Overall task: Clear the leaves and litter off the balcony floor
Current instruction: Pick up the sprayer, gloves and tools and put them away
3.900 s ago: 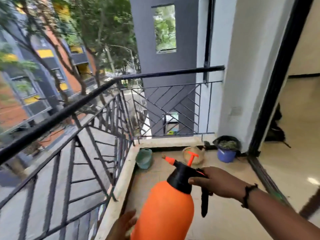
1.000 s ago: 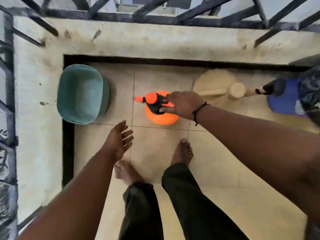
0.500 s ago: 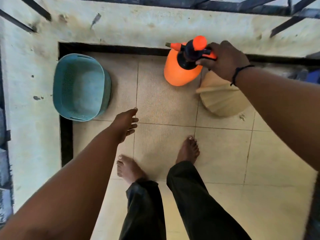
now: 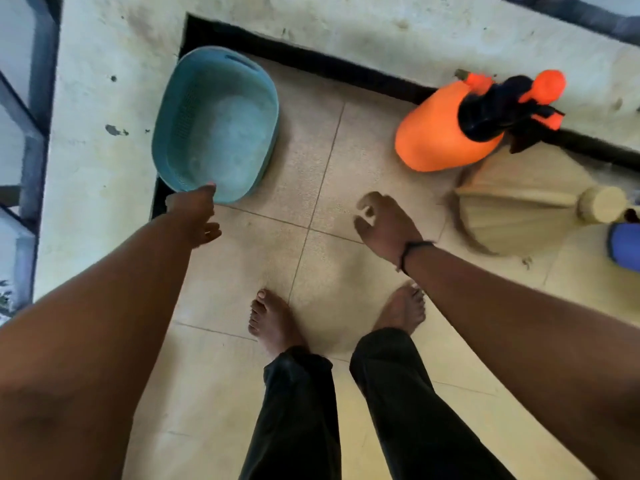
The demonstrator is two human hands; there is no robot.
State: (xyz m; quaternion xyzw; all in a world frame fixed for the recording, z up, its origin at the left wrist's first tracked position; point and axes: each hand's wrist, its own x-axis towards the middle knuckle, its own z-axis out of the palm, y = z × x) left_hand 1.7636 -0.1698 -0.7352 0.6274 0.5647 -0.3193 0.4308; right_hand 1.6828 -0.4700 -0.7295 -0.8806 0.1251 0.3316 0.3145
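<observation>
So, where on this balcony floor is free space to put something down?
Bare tiles lie between the teal basket and orange sprayer, and around the feet. The right side is crowded: sprayer, straw broom, blue pot.

Left hand [image 4: 194,216] touches teal basket [image 4: 216,123]; right hand [image 4: 386,227] hangs empty.

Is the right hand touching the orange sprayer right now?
Apart. The head view shows the right hand hanging empty over bare floor tile, which shows between it and the orange sprayer.

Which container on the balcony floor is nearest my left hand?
The teal basket; your left hand reaches its near rim, while the orange sprayer stands further right.
</observation>
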